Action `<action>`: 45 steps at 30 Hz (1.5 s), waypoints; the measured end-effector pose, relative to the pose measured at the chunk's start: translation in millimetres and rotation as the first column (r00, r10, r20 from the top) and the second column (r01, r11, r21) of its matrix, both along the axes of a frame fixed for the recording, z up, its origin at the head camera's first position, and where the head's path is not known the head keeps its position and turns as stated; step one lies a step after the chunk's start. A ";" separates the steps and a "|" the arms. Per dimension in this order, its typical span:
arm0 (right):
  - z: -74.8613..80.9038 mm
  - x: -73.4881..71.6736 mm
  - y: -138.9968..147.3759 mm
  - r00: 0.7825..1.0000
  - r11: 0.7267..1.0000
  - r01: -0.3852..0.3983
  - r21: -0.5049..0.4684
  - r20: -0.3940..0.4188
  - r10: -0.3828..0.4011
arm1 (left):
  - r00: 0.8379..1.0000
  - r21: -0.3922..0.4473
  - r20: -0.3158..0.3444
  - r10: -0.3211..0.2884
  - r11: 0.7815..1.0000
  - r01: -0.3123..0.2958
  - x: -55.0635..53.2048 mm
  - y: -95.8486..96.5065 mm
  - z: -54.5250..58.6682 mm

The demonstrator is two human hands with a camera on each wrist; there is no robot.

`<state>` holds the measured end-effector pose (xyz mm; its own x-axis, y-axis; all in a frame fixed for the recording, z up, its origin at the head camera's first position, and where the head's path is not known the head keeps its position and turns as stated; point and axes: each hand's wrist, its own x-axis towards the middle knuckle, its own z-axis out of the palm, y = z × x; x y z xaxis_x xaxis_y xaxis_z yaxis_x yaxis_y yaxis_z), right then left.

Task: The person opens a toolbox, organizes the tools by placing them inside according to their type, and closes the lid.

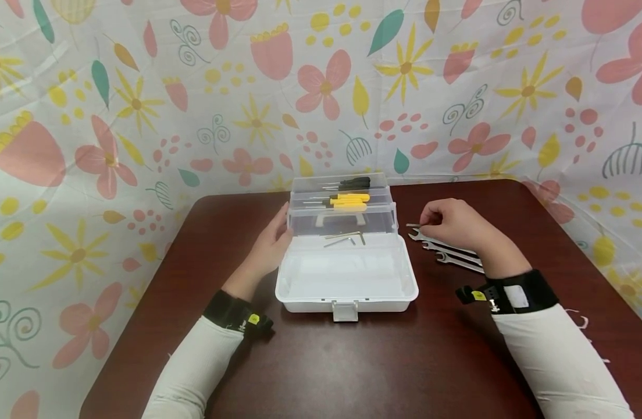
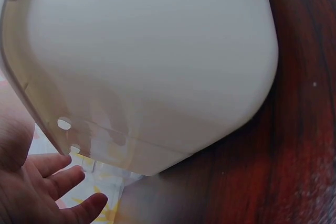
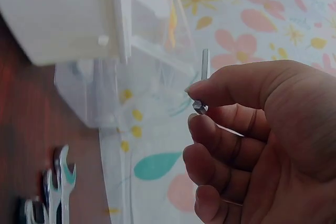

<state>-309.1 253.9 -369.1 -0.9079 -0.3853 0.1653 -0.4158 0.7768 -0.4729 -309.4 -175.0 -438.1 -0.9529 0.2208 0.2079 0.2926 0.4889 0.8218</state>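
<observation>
My right hand (image 1: pixel 459 230) pinches a small metal hex key (image 3: pixel 205 62) between thumb and index finger, with the other fingers curled below. It is above several open-end wrenches (image 1: pixel 459 263) lying side by side on the table. An opened white toolbox (image 1: pixel 310 306) stands in front of me, its clear stepped trays (image 1: pixel 302 221) raised at the back. My left hand (image 1: pixel 266 250) is at the left side of the box, by the trays, with fingers extended. Two hex keys (image 1: pixel 361 237) lie in the lowest tray.
Yellow-handled screwdrivers (image 1: pixel 352 206) rest in the middle tray, black-handled ones (image 1: pixel 360 184) in the top tray. A front latch (image 1: pixel 345 312) hangs down off the box. Behind the dark wooden table (image 1: pixel 352 372) hangs a flower-patterned cloth (image 1: pixel 195 116).
</observation>
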 end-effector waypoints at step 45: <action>18.2 -19.1 -117.5 0.989 0.854 -0.085 0.513 -0.061 0.135 | 1.000 -0.025 -0.013 0.028 0.999 -0.029 3.1 0.5 2.9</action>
<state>-328.2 136.4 -350.9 -0.8449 -0.5349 -0.0011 -0.5348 0.8448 0.0190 -306.3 -174.5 -435.2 -0.9561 0.1990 0.2151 0.2889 0.5180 0.8051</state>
